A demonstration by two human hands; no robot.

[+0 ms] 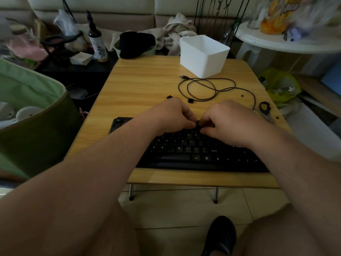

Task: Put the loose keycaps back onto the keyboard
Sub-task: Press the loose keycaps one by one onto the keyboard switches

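Note:
A black keyboard [188, 152] lies along the near edge of the wooden table [140, 85]. Both hands hover over its upper rows and meet at the fingertips. My left hand [171, 117] and my right hand [228, 122] pinch a small black keycap [197, 123] between them, just above the top key rows. Loose black keycaps lie on the table beyond the hands: one [169, 97] at the left, one [190, 101] near the cable, a small one [242, 96] to the right. The keyboard's upper middle is hidden by the hands.
A white plastic bin [203, 56] stands at the table's far side. The keyboard's black cable [206, 87] coils in front of it. Scissors [265, 109] lie at the right edge. A green bag [31, 115] sits left of the table, and clutter lies behind.

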